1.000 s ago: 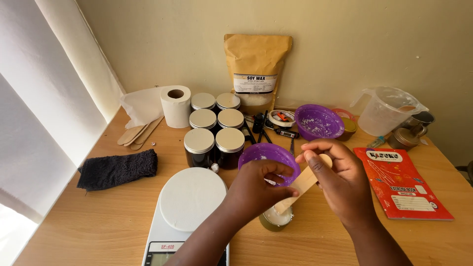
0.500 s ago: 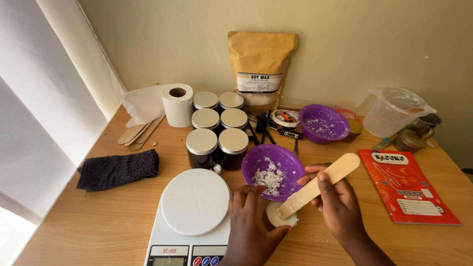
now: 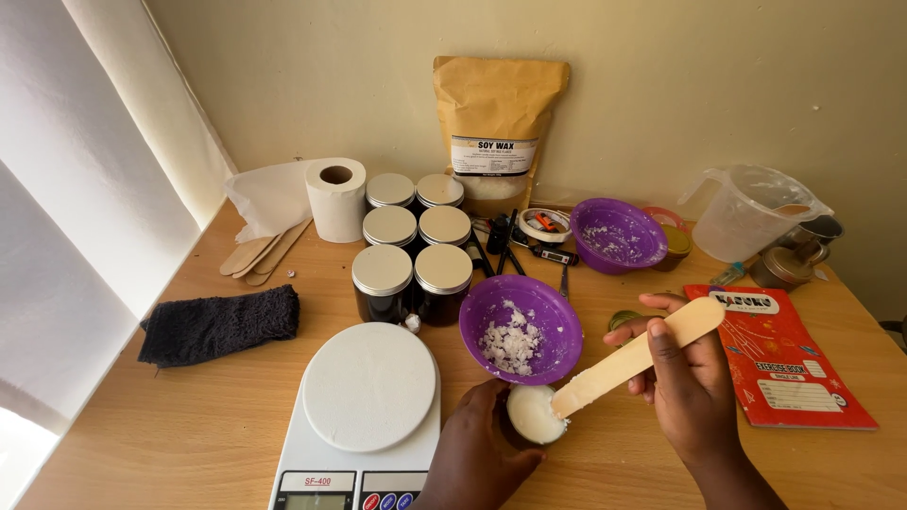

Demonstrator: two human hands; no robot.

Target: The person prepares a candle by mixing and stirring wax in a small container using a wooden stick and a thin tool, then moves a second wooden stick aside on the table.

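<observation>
Now that the left hand [image 3: 482,444] has dropped to grip the small jar [image 3: 536,414] at lower centre, the purple bowl [image 3: 521,328] of flakes shows; the right hand [image 3: 688,378] clasps the wooden stick [image 3: 635,357], its tip at the jar's white filling.

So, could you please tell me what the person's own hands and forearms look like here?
Both the left hand and the right hand are bare: no gloves, rings, watch or bracelets show. The forearms are uncovered too, with no sleeve reaching into view. Nails look short and unpainted.
</observation>
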